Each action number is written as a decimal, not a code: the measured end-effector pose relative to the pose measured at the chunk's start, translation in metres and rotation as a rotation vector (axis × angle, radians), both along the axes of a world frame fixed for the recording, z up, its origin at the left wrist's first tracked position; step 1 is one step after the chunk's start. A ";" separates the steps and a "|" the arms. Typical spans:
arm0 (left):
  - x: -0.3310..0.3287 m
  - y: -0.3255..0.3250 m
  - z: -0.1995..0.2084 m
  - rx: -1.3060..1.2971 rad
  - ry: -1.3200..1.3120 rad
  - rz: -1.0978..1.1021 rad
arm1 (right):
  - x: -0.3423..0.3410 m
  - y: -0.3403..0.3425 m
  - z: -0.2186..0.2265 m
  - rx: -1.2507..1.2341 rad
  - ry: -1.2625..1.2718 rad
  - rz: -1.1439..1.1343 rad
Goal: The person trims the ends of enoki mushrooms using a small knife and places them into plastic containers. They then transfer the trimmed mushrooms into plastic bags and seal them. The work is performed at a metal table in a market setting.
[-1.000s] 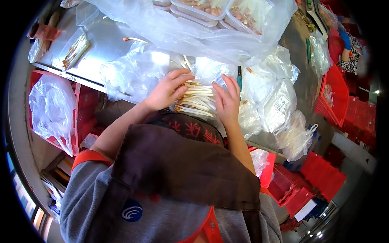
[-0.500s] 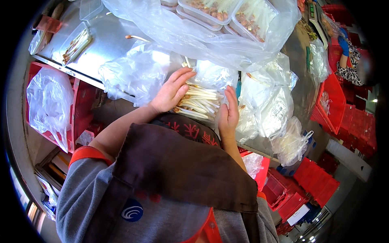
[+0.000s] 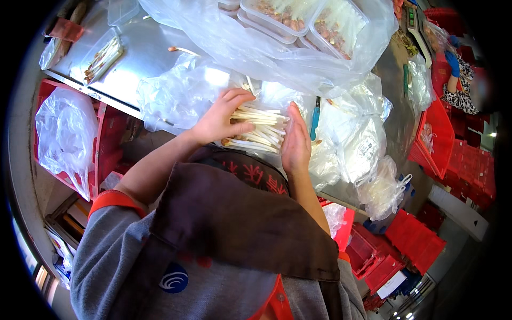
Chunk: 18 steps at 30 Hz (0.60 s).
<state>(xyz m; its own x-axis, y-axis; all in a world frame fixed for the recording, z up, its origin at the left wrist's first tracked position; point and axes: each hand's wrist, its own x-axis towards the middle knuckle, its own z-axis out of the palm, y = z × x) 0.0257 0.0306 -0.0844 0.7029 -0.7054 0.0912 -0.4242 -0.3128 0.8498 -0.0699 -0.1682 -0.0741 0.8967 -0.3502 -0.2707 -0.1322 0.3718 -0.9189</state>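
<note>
A bundle of long white-stemmed sprouts (image 3: pixel 261 128) with brownish ends lies crosswise in front of my apron at the near edge of the table; clear plastic shows around it. My left hand (image 3: pixel 226 117) rests against the bundle's left end, its thumb laid over the stems and apart from the fingers, which reach to the far side. At the right end my right hand (image 3: pixel 297 141) stands upright with straight fingers, palm facing the stem ends. A crumpled clear plastic bag (image 3: pixel 176 93) lies beyond my left forearm.
Stacked clear boxes of sprouts (image 3: pixel 282 16) stand at the back inside a large plastic sheet (image 3: pixel 234 48). A filled box (image 3: pixel 104 58) sits far left. A teal-handled tool (image 3: pixel 315 118) and plastic bags (image 3: pixel 357 138) lie right. Red crates (image 3: pixel 416 240) stand beyond; another person's gloved hand (image 3: pixel 452 64) shows.
My left hand has turned inward, its thumb now across the stems. My right hand has shifted slightly left and away from me, and the teal-handled tool shows more fully.
</note>
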 end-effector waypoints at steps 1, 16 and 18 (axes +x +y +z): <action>0.000 0.003 0.000 0.015 -0.035 -0.032 | 0.003 0.001 0.003 0.008 -0.030 0.011; -0.015 -0.012 0.019 0.378 -0.183 -0.064 | 0.005 -0.001 -0.001 0.182 0.044 -0.136; -0.014 -0.013 0.020 0.392 -0.245 -0.051 | 0.000 -0.004 0.000 0.160 0.079 -0.150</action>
